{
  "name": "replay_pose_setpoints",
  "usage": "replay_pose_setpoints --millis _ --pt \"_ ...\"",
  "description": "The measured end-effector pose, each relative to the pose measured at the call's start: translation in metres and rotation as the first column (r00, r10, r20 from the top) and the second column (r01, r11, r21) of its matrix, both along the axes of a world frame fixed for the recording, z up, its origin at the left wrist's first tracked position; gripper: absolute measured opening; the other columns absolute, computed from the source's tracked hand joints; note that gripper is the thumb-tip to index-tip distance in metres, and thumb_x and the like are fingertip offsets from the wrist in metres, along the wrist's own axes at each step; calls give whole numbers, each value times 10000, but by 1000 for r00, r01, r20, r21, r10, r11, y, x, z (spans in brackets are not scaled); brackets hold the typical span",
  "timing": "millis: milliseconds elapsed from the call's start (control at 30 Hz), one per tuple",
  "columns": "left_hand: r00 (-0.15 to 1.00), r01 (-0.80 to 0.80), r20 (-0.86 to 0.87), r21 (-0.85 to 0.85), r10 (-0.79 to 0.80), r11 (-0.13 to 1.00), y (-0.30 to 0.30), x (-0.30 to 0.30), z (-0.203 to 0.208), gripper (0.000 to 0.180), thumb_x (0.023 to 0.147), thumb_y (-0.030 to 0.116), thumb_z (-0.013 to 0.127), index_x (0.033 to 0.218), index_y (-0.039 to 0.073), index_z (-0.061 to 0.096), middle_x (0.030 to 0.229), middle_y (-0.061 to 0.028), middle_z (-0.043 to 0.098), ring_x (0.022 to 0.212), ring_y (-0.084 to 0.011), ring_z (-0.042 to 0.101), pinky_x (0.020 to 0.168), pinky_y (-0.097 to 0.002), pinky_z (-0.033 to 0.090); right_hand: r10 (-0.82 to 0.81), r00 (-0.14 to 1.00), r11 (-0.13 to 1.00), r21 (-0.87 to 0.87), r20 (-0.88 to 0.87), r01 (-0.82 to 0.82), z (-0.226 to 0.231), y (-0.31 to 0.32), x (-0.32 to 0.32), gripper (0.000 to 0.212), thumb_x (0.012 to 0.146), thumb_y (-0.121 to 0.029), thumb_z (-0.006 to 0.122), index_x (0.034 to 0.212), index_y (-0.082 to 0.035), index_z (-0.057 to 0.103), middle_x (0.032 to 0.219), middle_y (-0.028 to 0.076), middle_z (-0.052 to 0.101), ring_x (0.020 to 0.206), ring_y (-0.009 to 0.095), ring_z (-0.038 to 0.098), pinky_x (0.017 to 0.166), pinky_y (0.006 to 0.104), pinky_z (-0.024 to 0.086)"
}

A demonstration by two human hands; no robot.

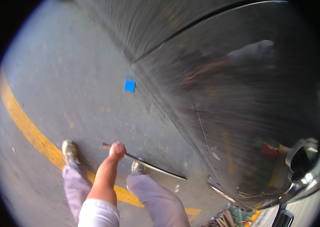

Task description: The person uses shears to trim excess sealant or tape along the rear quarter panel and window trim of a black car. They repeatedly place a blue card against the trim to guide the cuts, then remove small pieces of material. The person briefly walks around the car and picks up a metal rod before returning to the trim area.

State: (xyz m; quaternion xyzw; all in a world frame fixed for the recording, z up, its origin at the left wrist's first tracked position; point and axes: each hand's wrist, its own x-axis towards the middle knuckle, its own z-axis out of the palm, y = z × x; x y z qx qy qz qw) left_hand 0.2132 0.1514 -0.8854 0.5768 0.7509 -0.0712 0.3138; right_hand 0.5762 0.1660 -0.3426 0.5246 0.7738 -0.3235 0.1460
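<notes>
My left hand (118, 150) is closed around a long, thin trim strip (156, 168), black with a pale edge. A short end sticks out to the left of the fist. The longer part slopes down to the right, passing above my right shoe (137, 166). My left arm, in a white short sleeve, reaches up from the lower edge. My right hand is out of view. To the right, a glossy dark car body (175, 90) fills much of the view, and the strip's right end is apart from it.
A yellow line (31, 132) curves across the grey floor (73, 75). A small blue square (129, 86) lies beside the car. Chrome and black fittings (305, 160) show at the lower right, near a jumble of sticks and scraps (226, 219). My left shoe (69, 150) is by the line.
</notes>
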Motion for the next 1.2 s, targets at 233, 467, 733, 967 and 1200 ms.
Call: replay_pose_setpoints --millis 233,467,733,967,1200 --pt "971 217 143 -178 -193 960 -70 -120 321 256 740 205 692 956 188 829 999 -67 790 945 -290 773 786 -411 631 15 996 993 -120 92 -3 32 11 -53 228 890 -319 719 1020 -132 706 822 65 757 773 293 736 713 429 572" --pt "967 185 182 -17 -179 983 -156 -202 605 298 828 235 601 1067 165 766 1129 -77 712 1101 -309 690 941 -440 582 -320 943 919 -271 -87 287 111 -49 -118 298 926 -380 771 983 -89 739 843 34 745 798 128 679 753 333 563" --pt "1000 9 6 421 -13 907 -339 -312 777 119 619 127 688 726 76 674 775 -97 628 722 -349 661 631 -450 570 -476 513 853 -516 -714 75 247 -102 -251 473 905 -310 820 1244 -67 596 1286 95 623 1129 231 615 952 360 543" --pt "954 -220 52 793 296 568 -417 -326 859 100 547 18 591 632 10 540 659 -142 532 598 -376 531 508 -441 420 346 97 935 335 -933 -115 368 -82 -381 446 804 -167 853 1179 -65 634 1096 62 670 755 177 579 687 328 517" --pt "849 -25 -263 847 459 531 -402 -319 1024 120 579 20 545 686 -9 500 710 -188 499 624 -423 494 544 -504 382 229 29 972 227 -973 -68 449 -37 -465 633 943 -287 780 1427 -51 448 1239 69 593 1079 181 618 795 325 529"
